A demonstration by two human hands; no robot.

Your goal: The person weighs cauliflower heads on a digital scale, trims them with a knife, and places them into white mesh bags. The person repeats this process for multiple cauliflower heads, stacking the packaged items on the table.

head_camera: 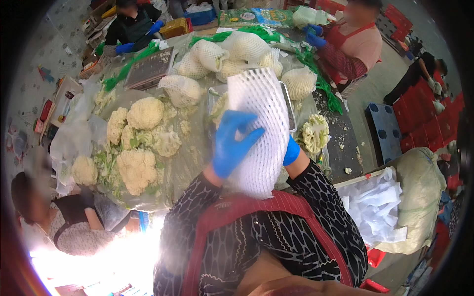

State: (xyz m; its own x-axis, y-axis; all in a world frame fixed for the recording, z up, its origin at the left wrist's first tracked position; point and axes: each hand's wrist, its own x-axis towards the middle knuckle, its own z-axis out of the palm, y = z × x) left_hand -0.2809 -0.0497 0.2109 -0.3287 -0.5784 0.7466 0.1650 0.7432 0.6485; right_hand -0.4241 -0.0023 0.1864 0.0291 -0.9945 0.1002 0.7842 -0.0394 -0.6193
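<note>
A white foam mesh sleeve point(259, 148) stands tall in front of my chest. My left hand point(235, 142), in a blue glove, is at its left side with thumb and forefinger curved apart; whether they grip the foam I cannot tell. Behind the sleeve's right edge my gloved right hand point(291, 151) is mostly hidden, its fingers out of sight. Bare cauliflower heads point(137, 172) lie in a pile with trimmings at the left. Beyond my hands are cauliflowers in foam mesh point(211, 55). Partly behind the sleeve is a metal-rimmed tray point(292, 111). A cut cauliflower point(315, 134) lies to the right.
A dark crate or tray point(150, 68) and green netting point(255, 33) lie at the table's far side. Two people in blue gloves are across the table, another is at lower left. White sheets point(374, 207) fill a box beside a bulging sack point(418, 199) at right.
</note>
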